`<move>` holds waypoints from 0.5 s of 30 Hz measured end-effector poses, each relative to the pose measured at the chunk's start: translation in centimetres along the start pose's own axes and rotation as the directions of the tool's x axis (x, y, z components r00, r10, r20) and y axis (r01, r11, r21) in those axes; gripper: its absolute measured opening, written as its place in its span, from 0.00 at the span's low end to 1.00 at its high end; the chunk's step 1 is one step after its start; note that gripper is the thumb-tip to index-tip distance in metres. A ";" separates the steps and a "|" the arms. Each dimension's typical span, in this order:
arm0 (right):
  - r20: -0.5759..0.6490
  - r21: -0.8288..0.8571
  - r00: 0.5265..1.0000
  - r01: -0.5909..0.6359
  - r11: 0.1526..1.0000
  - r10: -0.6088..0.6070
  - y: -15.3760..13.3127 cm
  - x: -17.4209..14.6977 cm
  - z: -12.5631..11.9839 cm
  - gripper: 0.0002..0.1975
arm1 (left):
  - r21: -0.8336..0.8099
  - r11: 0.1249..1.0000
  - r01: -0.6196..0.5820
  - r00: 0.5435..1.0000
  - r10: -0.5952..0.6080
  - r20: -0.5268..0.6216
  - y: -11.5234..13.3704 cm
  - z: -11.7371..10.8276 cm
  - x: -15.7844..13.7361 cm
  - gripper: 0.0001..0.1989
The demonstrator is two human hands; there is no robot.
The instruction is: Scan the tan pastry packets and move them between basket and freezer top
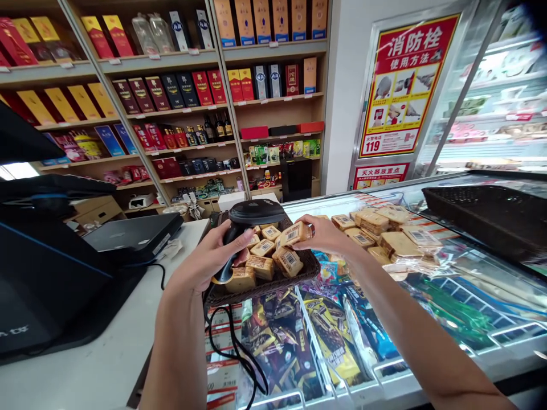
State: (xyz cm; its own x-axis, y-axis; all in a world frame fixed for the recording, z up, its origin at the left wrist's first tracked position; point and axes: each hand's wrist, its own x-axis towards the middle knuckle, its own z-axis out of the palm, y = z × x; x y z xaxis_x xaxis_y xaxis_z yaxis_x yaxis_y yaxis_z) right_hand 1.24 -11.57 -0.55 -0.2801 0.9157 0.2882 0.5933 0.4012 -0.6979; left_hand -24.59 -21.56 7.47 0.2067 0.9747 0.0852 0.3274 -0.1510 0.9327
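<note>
My left hand (220, 247) is wrapped round the handle of a black barcode scanner (256, 211), whose head points to the right. In my right hand (322, 234) is a small wrapped snack pack (294, 233), its barcode label facing the scanner side. Both hands are over a dark woven basket (311, 272) that holds several similar wrapped packs (260, 265) with barcodes. The scanner's black cable (234, 336) hangs down in front of the basket. To the right of my right hand, more wrapped packs (397, 245) lie in a loose pile on the freezer's glass top.
Beneath the basket, a glass-topped freezer (427, 313) shows several ice cream packets (333, 336). A dark tray (491, 216) sits at its right. On the left counter (98, 364) stands a black checkout terminal (47, 273). Shelves (273, 97) of boxed goods line the back wall.
</note>
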 end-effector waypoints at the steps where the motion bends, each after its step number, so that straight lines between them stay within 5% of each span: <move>1: -0.006 0.042 1.000 -0.026 0.999 0.026 0.3 0.3 0.7 0.29 | 0.001 1.000 -0.001 1.000 0.001 0.004 0.0 0.0 0.0 0.22; 5: 0.042 0.136 0.999 -0.004 0.991 -0.002 1.4 1.1 2.7 0.39 | 0.009 1.000 0.005 1.000 -0.005 0.018 0.0 0.1 0.1 0.22; 11: 0.097 -0.344 0.993 0.090 0.934 -0.060 0.4 -0.1 -0.5 0.31 | 0.060 0.997 0.047 0.999 -0.047 -0.008 0.1 0.1 0.3 0.24; 15: -0.069 -0.636 0.961 -0.249 0.731 0.268 0.4 -1.8 -5.5 0.28 | 0.080 0.994 0.080 0.997 -0.079 -0.012 0.4 -0.1 0.5 0.23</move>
State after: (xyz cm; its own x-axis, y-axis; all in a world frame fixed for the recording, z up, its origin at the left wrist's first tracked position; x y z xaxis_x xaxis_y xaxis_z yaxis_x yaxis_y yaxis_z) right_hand 6.09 -12.92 2.26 -0.0582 0.9891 0.1355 0.9830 0.0805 -0.1650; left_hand -24.50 -21.13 7.91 0.1689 0.9855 0.0153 0.4159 -0.0854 0.9054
